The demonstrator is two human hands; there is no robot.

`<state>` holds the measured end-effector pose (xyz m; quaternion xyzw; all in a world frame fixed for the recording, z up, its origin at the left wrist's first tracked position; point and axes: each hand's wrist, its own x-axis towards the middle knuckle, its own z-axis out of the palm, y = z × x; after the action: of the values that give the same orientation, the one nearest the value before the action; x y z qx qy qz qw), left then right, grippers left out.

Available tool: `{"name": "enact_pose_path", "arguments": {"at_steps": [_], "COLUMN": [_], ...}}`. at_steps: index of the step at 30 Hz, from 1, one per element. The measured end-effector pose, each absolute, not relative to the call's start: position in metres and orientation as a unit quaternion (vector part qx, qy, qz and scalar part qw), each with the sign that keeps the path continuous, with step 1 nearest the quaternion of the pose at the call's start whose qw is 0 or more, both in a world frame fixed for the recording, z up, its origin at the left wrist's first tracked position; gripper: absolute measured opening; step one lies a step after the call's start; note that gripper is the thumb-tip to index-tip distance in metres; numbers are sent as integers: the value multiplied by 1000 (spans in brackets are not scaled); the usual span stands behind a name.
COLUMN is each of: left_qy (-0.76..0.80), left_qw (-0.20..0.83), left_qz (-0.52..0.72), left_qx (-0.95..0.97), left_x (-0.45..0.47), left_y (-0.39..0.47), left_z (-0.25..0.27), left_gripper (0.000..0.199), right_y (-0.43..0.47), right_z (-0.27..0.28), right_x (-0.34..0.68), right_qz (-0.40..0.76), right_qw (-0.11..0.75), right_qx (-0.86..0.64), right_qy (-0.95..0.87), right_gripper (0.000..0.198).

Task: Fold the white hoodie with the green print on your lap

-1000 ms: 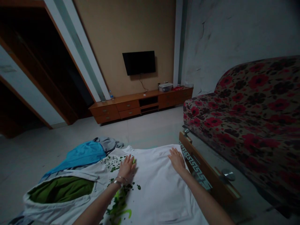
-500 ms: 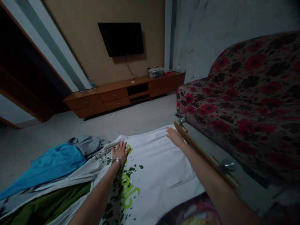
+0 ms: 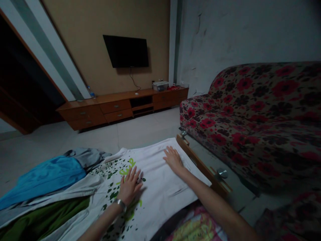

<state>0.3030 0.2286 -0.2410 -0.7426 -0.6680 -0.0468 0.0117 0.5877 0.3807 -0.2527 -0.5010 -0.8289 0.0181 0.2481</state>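
A white T-shirt (image 3: 157, 177) with green splatters and lime-green lettering lies spread flat in front of me, its hem towards the right. My left hand (image 3: 130, 185), with a silver bangle at the wrist, is over the lettering, fingers spread; whether it presses the cloth or hovers just above I cannot tell. Farther right, my right hand (image 3: 174, 159) lies flat on the plain white part, fingers stretched out. Neither hand grips anything. Left of the shirt's print are a blue garment (image 3: 50, 175), a grey garment (image 3: 86, 157) and a dark green garment (image 3: 50, 214).
A wooden table edge (image 3: 200, 164) with round metal fittings (image 3: 222, 172) runs along the shirt's right side. Beyond it stands a flower-patterned sofa (image 3: 240, 110). Across the tiled floor is a low wooden cabinet (image 3: 115, 107) below a wall-mounted television (image 3: 126, 52).
My left hand has moved down and slightly right over the print, uncovering upper lettering. My right hand has shifted left, away from the hem. The view has tilted up and turned slightly right.
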Motion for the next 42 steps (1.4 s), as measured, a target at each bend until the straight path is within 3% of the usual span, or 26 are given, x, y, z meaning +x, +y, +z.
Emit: {"name": "enact_pose_path", "arguments": {"at_steps": [7,13,20,30,37,42], "left_qy": [-650,-644,-613,-661,-672,-710], "left_qw": [-5,-12,-29,-117,-52,-15], "left_qz": [-21,-21,-26,34,-42,-122], "left_qx": [-760,-764,-789,-741,-738,-694], "left_x": [327,355,365,358,355,332], "left_y": [178,161,124,61,-48,-85], "left_z": [-253,-244,-252,-216,-234,-242], "left_gripper": [58,62,60,54,53,43], "right_y": [325,290,264,236,182,172], "right_z": [-261,-249,-269,-271,-286,-289], "right_x": [593,606,671,730,777,793], "right_qz": [76,49,44,8,-17,-34], "right_qw": [195,235,211,293,197,197], "right_qx": [-493,-488,-508,-615,-628,-620], "right_qy": [-844,-839,-834,-732,-753,-759], "right_gripper": [42,46,41,44,46,49]}}
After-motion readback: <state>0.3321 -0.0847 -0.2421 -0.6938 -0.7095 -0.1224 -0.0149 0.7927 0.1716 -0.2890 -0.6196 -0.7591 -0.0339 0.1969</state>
